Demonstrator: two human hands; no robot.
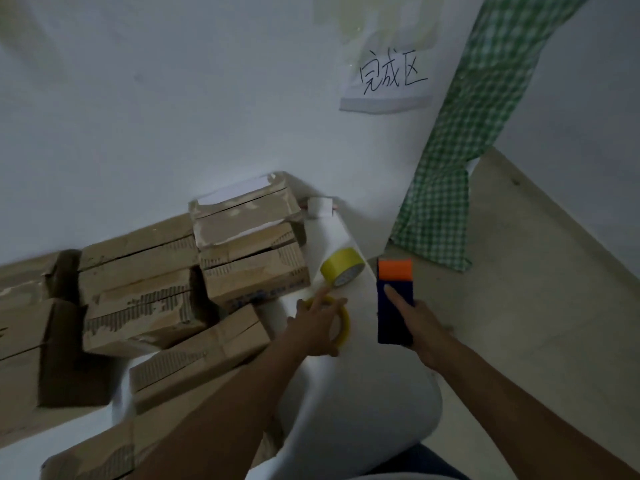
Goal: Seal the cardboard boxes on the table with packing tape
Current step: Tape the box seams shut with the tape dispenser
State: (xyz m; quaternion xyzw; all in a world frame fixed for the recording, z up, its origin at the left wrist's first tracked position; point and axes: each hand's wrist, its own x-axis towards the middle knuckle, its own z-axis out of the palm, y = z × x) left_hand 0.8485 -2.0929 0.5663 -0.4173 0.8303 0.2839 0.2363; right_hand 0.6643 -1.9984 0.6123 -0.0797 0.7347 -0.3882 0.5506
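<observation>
Several worn cardboard boxes (pixel 145 296) are piled on a white table (pixel 363 386) against the wall. A yellow tape roll (pixel 341 266) lies on the table near the far right corner. My left hand (pixel 320 327) grips a second yellow tape roll (pixel 344 322) just in front of it, index finger stretched toward the far roll. My right hand (pixel 420 327) holds a dark blue tool with an orange end (pixel 394 296) upright past the table's right edge.
A paper sign with handwriting (pixel 389 83) hangs on the white wall. A green checked cloth (pixel 460 150) hangs down at the right. A small white holder (pixel 320 206) sits at the table's far corner. The beige floor (pixel 536 289) lies to the right.
</observation>
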